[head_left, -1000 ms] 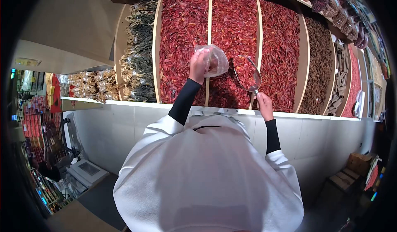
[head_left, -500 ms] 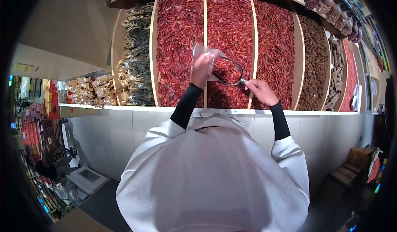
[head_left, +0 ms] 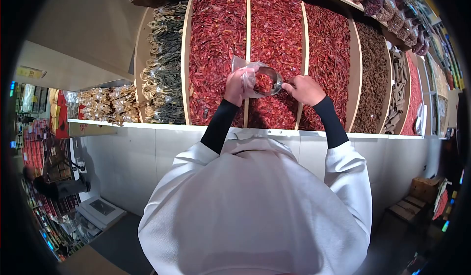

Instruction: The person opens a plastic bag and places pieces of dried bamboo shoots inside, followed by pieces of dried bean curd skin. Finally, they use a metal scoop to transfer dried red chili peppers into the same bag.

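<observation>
A clear plastic bag (head_left: 249,81) is gripped in my left hand (head_left: 236,86), above the divider between two bins of dried red chilies. My right hand (head_left: 304,89) holds the handle of a metal scoop (head_left: 270,75) at its right end. Red chilies (head_left: 263,83) lie in the scoop, whose front part is inside or right at the bag's mouth. Below are the left chili bin (head_left: 216,35) and the middle chili bin (head_left: 275,25).
A third chili bin (head_left: 327,44) and a bin of brown dried goods (head_left: 373,74) lie to the right. Dark bundled goods (head_left: 167,59) fill a bin at left. Packed bags (head_left: 373,3) line the upper right. A person (head_left: 59,189) is at far left.
The scoop has moved left and its front has gone into or against the bag's mouth. My right hand has shifted left and up slightly. The person at far left has moved.
</observation>
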Demonstrator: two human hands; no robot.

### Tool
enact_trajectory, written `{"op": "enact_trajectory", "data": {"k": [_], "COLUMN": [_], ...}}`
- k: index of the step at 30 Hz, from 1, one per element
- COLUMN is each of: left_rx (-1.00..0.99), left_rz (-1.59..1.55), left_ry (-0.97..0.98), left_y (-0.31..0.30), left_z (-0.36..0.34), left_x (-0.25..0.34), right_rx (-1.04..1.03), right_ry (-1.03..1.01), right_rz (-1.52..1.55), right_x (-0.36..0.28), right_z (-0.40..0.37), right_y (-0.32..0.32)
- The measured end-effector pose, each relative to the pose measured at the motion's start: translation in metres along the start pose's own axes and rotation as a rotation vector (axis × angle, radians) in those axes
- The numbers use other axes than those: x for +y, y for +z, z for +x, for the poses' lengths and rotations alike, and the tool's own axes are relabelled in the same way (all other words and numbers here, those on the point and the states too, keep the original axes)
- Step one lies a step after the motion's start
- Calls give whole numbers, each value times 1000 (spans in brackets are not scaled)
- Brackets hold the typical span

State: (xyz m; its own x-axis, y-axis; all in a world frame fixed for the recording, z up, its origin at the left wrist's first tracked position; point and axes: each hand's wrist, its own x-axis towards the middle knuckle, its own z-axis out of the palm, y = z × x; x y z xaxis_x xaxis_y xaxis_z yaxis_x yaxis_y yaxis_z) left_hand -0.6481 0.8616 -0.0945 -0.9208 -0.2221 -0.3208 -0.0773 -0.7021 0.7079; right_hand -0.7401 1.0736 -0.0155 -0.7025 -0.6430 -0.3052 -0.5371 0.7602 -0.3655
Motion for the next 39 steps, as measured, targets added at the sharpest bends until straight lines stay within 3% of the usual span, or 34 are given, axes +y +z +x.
{"op": "enact_trajectory", "data": {"k": [6, 9, 14, 17, 19, 21, 23, 28, 30, 39], "left_rx": [-107, -7, -40, -49, -38, -16, 34, 58, 38, 61], "left_rz": [-40, -104, -14, -19, -19, -33, -37, -44, -193, -114], "left_ry": [-46, -24, -11, -16, -21, -54, -48, -82, -101, -161], "left_y": [-20, -16, -18, -30, -35, -32, -27, -24, -31, -32], "left_z": [8, 7, 5, 15, 17, 13, 11, 13, 16, 22], "left_x": [-2, -4, 0, -8, -10, -8, -8, -7, -11, -15], "right_rx": [112, 214, 299, 300, 316, 268, 405, 409, 406, 391], "right_ry": [-43, -59, -6, 54, 57, 94, 148, 274, 308, 383], "right_rz": [-137, -204, -207, -80, 232, 279, 454, 676, 721, 761], "right_x": [-21, -23, -25, -5, 15, 26, 44, 86, 97, 122], "right_z": [-23, -36, -55, -66, -73, -84, -89, -95, -97, -110], "right_y": [-13, -10, -12, -3, 9, 18, 48, 112, 135, 184]}}
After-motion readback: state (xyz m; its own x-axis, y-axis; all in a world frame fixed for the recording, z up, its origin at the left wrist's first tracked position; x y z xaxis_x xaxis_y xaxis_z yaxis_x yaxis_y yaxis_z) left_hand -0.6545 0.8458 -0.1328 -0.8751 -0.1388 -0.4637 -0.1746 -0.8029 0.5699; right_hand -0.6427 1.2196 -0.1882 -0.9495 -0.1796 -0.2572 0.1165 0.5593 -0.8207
